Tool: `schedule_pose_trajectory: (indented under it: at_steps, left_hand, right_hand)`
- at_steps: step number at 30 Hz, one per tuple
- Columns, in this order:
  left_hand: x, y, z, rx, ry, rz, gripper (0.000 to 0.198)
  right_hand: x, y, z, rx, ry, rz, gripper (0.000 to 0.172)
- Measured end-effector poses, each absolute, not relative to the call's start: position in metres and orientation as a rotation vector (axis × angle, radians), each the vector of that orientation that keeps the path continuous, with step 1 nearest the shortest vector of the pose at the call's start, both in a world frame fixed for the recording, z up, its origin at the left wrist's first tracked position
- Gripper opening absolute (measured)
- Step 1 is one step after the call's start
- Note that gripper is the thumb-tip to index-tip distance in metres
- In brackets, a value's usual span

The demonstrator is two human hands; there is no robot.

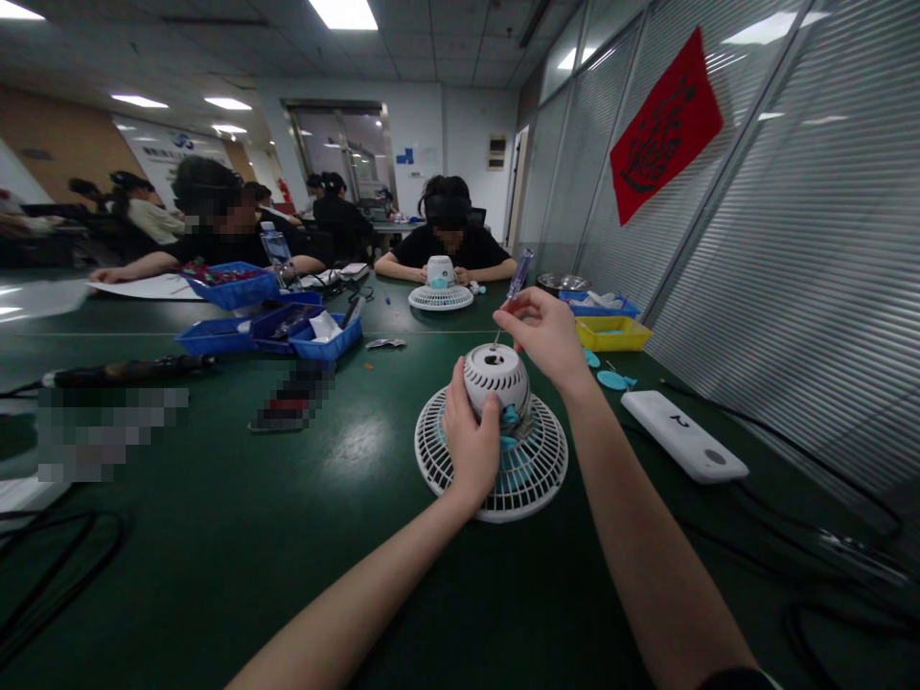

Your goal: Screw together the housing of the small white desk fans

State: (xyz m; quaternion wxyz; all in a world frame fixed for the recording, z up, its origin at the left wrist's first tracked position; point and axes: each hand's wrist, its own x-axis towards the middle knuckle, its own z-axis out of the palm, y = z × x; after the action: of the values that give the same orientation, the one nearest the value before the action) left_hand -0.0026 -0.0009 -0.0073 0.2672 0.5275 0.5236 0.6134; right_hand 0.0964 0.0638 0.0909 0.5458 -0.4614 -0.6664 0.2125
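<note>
A white fan (507, 498) lies grille-down on the green table, its rounded motor housing (495, 369) facing up with a dark opening in the top. Turquoise parts show between housing and grille. My left hand (471, 441) is wrapped around the near left side of the housing. In my right hand (542, 331), above the housing, is a screwdriver (518, 273) with a clear purplish handle, pinched near its shaft. The shaft slants down to the top of the housing by the opening; whether its tip sits on a screw is too small to tell.
Blue bins (327, 335) stand left of centre, and a yellow tray (612, 333) is at right. Turquoise pieces (614, 380) and a white power bank (682, 436) with cables lie right of my arm. Across the table, a person handles another fan (440, 287).
</note>
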Motion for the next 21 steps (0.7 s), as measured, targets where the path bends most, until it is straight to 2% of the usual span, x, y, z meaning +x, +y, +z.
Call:
schedule_pose_trajectory:
  at_steps: [21]
  left_hand:
    - [-0.0028,-0.0012,-0.0075,1.419,1.421,1.65,0.06]
  right_hand:
    - [0.0967,0.0661,0.0911,-1.087,-1.578,0.477,0.017]
